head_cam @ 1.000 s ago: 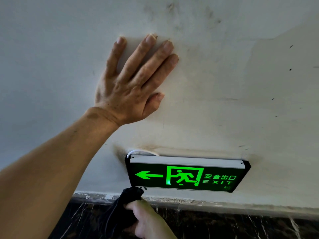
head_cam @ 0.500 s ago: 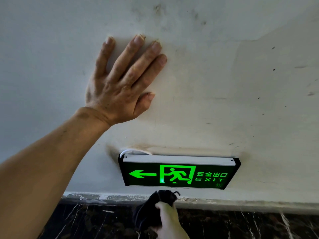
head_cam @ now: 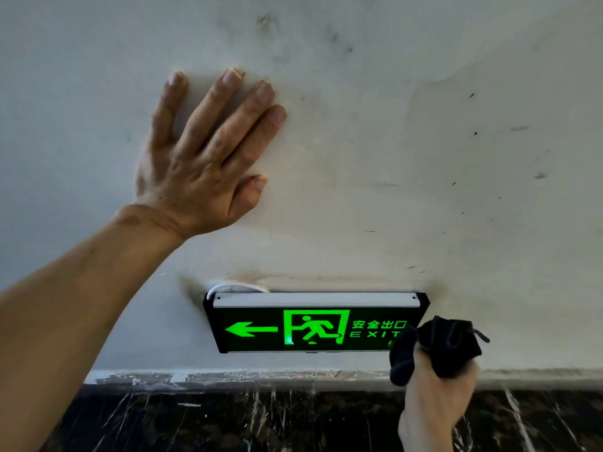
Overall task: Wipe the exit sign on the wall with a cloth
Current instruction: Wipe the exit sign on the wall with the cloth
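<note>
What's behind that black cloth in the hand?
The cloth, bunched in the right hand, covers the lower right corner of the lit exit sign. Part of that corner's lettering and the wall beside it are hidden.

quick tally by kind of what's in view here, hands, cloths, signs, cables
Hands: 2, the left hand flat on the white painted wall, the right hand gripping the cloth
Black bunched cloth: 1
Green-lit black rectangular exit sign: 1
White cable above the sign: 1
Total: 5
</note>
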Motion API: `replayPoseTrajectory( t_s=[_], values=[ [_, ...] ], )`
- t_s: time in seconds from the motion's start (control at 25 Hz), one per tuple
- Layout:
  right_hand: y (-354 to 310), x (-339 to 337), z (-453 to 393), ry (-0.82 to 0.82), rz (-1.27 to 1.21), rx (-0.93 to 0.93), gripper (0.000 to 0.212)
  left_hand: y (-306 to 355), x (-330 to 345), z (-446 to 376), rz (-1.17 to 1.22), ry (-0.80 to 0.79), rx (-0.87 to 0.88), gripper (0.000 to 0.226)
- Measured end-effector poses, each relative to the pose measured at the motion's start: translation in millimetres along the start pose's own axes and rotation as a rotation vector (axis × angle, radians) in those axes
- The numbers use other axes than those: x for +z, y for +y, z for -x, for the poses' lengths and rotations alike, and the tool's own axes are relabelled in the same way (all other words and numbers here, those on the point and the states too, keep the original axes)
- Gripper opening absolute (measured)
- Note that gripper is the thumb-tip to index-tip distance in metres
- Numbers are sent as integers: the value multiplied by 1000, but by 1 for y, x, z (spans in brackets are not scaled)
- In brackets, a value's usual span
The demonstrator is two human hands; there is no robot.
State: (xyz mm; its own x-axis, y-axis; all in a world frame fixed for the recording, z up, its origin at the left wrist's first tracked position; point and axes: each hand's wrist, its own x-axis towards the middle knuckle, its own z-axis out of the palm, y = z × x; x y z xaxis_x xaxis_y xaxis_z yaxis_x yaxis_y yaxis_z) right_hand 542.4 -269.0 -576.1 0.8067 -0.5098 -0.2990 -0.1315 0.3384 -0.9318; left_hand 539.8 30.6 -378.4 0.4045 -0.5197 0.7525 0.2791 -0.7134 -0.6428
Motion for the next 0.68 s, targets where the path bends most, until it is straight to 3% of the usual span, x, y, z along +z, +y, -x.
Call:
replayPoseTrajectory(
  t_s=[0.12, 0.44, 0.68],
  values=[
    [8, 4, -3, -62, 128, -75, 33, 0, 0, -1, -8, 7, 6, 67],
    [14, 18, 19, -159, 219, -136, 47, 0, -1, -1, -6, 8, 4, 65],
    [24, 32, 53, -311, 270, -160, 38, 1, -1, -1, -8, 5, 10, 65]
  ],
)
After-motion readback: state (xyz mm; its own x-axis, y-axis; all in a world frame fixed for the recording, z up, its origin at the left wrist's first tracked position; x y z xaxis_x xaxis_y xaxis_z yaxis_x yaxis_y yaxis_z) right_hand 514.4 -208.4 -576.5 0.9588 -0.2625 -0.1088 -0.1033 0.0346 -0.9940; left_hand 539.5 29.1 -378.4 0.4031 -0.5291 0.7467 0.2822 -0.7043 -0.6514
